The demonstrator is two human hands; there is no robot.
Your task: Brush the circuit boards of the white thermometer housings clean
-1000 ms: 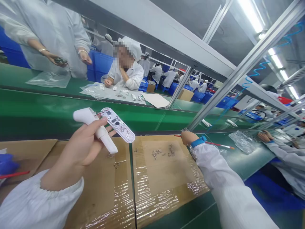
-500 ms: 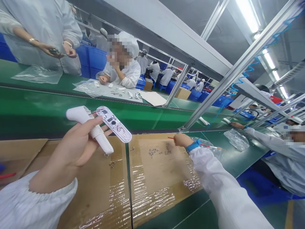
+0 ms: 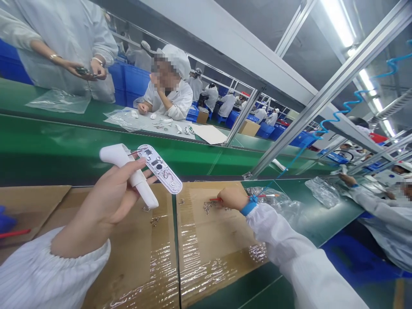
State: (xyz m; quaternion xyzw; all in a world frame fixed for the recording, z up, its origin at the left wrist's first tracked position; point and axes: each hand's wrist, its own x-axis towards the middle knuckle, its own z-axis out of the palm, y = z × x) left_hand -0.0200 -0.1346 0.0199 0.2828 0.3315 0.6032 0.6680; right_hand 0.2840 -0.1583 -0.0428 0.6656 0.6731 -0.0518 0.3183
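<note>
My left hand (image 3: 112,189) is closed around a white plastic gun-shaped housing (image 3: 141,184), raised above the cardboard. Joined to it by thin wires is an oblong white cover (image 3: 175,185) with a circuit board (image 3: 157,164) facing up, beside my left fingertips. My right hand (image 3: 233,198) is closed and low over the right cardboard sheet, gripping a thin red-handled tool (image 3: 262,195) that sticks out on both sides. Its fingertips, partly hidden, are at a pile of small metal parts (image 3: 209,208); whether they pinch one cannot be seen.
Two taped cardboard sheets (image 3: 206,240) lie side by side on the green bench. Clear plastic bags (image 3: 323,191) lie at the right. A metal post (image 3: 289,128) and coiled blue hose (image 3: 344,107) rise beyond my right hand. Co-workers sit and stand across the green belt (image 3: 80,137).
My right hand has moved left and down to the small metal parts, with the red-handled tool. My left hand keeps its grip on the housing. The view has shifted slightly.
</note>
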